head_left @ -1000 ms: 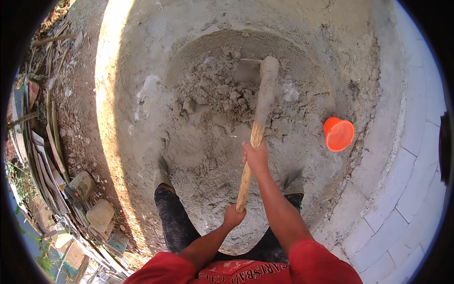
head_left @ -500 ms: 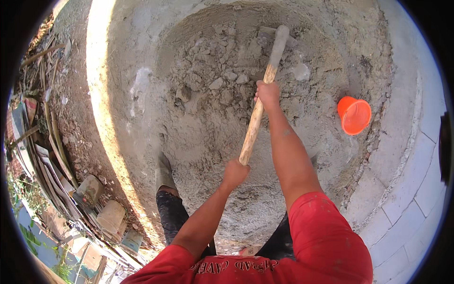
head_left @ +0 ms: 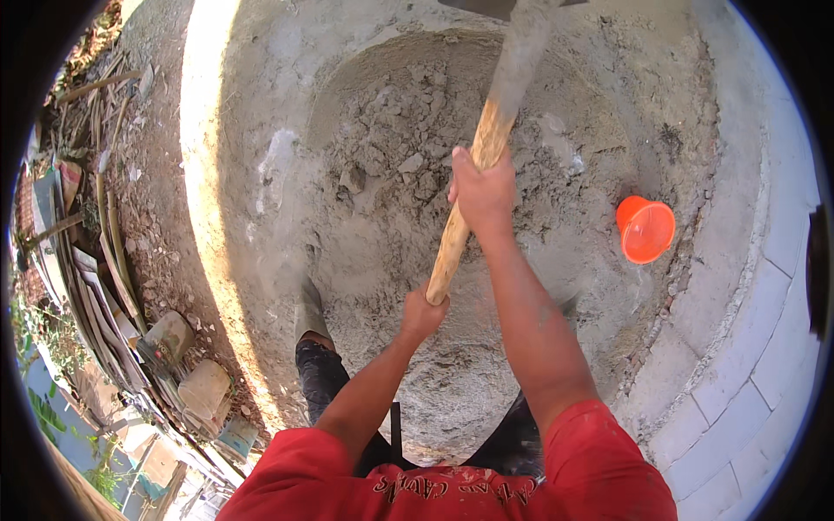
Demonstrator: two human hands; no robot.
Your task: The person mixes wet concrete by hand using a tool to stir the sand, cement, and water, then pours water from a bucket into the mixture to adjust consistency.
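A hoe (head_left: 466, 213) with a thick wooden handle slants across the middle of the view. My left hand (head_left: 424, 314) is closed round the lower end of its handle. Farther up, my right hand (head_left: 486, 193) wraps the same handle. The dark metal blade (head_left: 482, 7) is partly cut off by the top edge and appears raised above the ground. Below the hoe lies a heap of grey, crumbly mortar mix (head_left: 391, 130) with lumps in it. My booted feet stand apart on the near side of the mix.
An orange bucket (head_left: 647, 230) lies tipped at the right of the mix. Beyond it curves a pale block wall (head_left: 738, 382). At the left are stacked boards (head_left: 91, 286) and dirty containers (head_left: 205, 389), past a strip of sunlit ground (head_left: 204, 156).
The hoe's blade has risen from the mix toward the top edge. My right hand has come up and slightly nearer, while my left hand has shifted a little to the left.
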